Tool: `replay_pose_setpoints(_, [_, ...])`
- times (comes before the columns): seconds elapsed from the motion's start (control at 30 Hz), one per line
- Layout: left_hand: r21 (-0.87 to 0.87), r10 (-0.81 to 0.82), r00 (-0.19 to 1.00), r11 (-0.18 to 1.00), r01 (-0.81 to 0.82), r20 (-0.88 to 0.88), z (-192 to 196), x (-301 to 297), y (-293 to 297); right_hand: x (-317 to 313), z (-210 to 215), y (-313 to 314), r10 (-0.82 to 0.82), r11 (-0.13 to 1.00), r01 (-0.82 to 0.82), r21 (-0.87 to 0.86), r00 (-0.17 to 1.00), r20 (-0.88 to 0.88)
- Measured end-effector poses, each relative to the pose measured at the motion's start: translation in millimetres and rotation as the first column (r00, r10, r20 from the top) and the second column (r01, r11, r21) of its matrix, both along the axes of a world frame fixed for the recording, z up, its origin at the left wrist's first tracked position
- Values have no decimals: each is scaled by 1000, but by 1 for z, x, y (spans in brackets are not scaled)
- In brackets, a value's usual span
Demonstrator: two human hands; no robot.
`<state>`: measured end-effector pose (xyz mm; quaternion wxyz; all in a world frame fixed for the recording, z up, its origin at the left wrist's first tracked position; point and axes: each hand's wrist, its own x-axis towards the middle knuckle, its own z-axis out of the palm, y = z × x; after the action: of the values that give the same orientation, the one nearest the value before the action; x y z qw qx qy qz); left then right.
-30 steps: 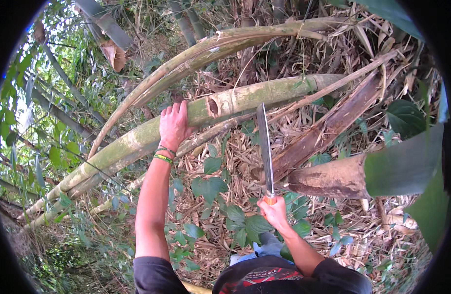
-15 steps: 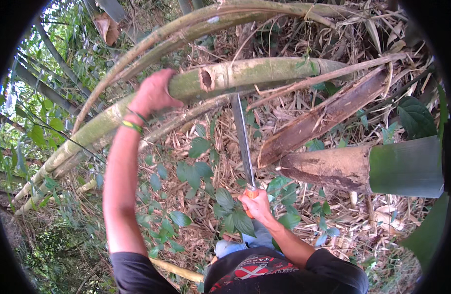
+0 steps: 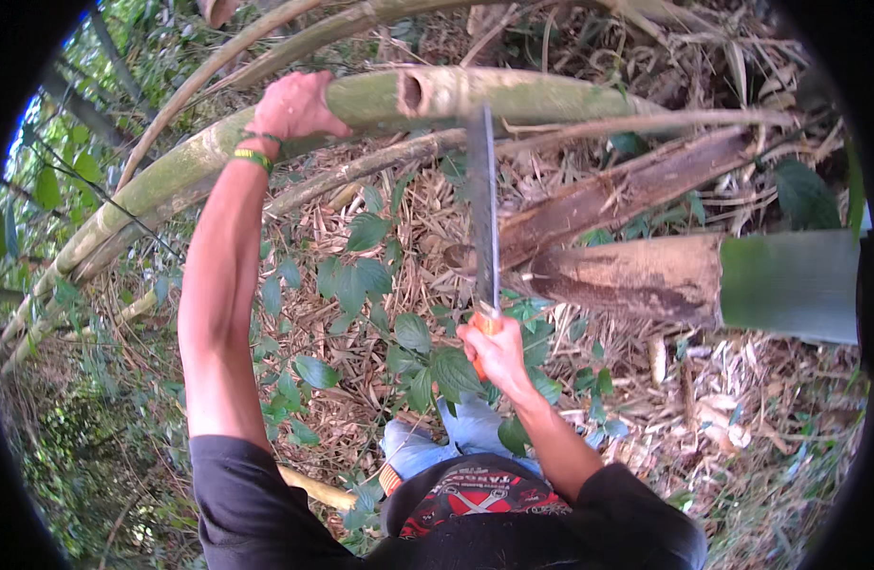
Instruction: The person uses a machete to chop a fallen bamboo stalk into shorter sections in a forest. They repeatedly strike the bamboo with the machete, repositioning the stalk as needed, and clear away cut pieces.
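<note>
A thick green bamboo stem (image 3: 551, 95) arches across the upper part of the head view, with a hole (image 3: 412, 92) in its wall near mid-length. My left hand (image 3: 294, 106) is closed over the stem, left of that hole. Gripped in my right hand (image 3: 497, 350) is a machete (image 3: 484, 218) with an orange handle and a long, straight metal blade. The blade points away from me, and its far end lies at the stem's near side, right of the hole. Whether the tip touches the stem is hard to make out.
A split brown bamboo piece (image 3: 617, 195) slants at the right. Below it, a thick bamboo trunk (image 3: 636, 275) has a dry end and a green section. Thin stems (image 3: 380, 157) run beneath the arched one. Leafy plants (image 3: 361, 275) grow from dry litter (image 3: 437, 214) before me.
The view has shifted, so the bamboo sits higher in it. The machete has turned more upright, its tip further right along the stem. My left hand keeps its hold.
</note>
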<state>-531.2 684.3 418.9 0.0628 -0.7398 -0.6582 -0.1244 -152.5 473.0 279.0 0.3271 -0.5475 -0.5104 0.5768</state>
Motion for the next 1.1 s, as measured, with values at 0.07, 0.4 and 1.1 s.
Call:
replay_pose_setpoints(0.07, [-15, 7, 1000, 1000, -7, -1, 3, 13, -12, 2, 15, -13, -80, 996, 80, -25, 996, -23])
replay_pose_setpoints(0.4, [-133, -4, 999, 991, 9, 42, 19, -16, 9, -18, 22, -2, -139, 987, 132, -92, 987, -77])
replay_pose_setpoints(1.1, [93, 110, 990, 989, -119, 91, 14, 10, -54, 25, 84, 26, 112, 989, -59, 136, 900, -421])
